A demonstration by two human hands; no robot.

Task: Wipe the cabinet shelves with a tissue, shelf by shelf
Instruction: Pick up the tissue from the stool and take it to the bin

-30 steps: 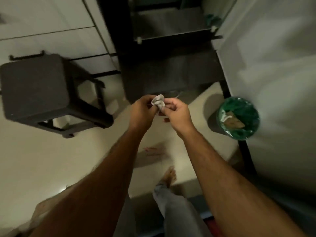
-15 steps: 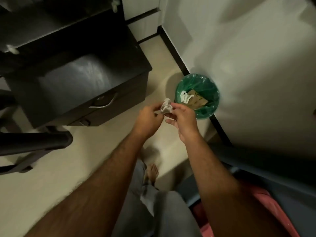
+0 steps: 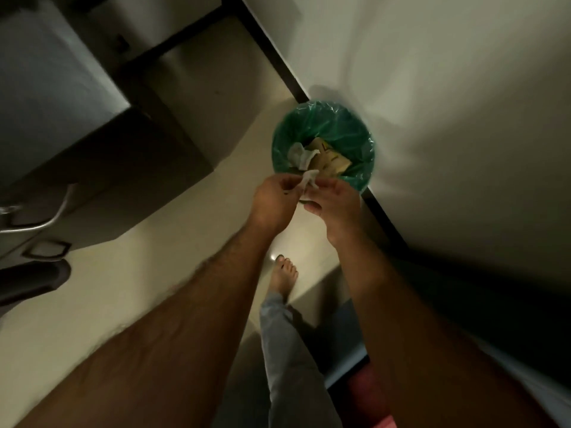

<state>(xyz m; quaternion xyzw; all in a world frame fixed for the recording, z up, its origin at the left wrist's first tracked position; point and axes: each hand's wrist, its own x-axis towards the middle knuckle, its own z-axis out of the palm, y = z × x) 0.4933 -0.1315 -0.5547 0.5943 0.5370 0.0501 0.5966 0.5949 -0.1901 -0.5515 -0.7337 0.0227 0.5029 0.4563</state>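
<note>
I take the green-lined bin (image 3: 323, 146) as my landmark. Far to its left stands the dark cabinet (image 3: 102, 162), its corner edge jutting toward the middle of the view, with a metal drawer handle (image 3: 37, 219) at the lower left. Between cabinet and bin lies a band of bare pale floor (image 3: 173, 251), the widest free room I see. My left hand (image 3: 273, 200) sits just below the bin's near rim, fingers curled and pinching the crumpled tissue (image 3: 310, 178). The tissue is held right at that rim, over its lower edge. My right hand (image 3: 335, 202) is beside it, fingertips on the same tissue, also pinching. Inside the bin lie white tissue scraps (image 3: 301, 156) and a tan paper piece (image 3: 330, 160). Below the hands a bare foot (image 3: 284, 276) stands on the floor. To the bin's right the pale wall (image 3: 448, 118) rises straight from a dark skirting line (image 3: 386, 217), so the bin is tight against it.

Half a second ago the hands were left of the bin and clear of its rim; now they overlap it, and the cabinet has slid further left and shows less of its top.
</note>
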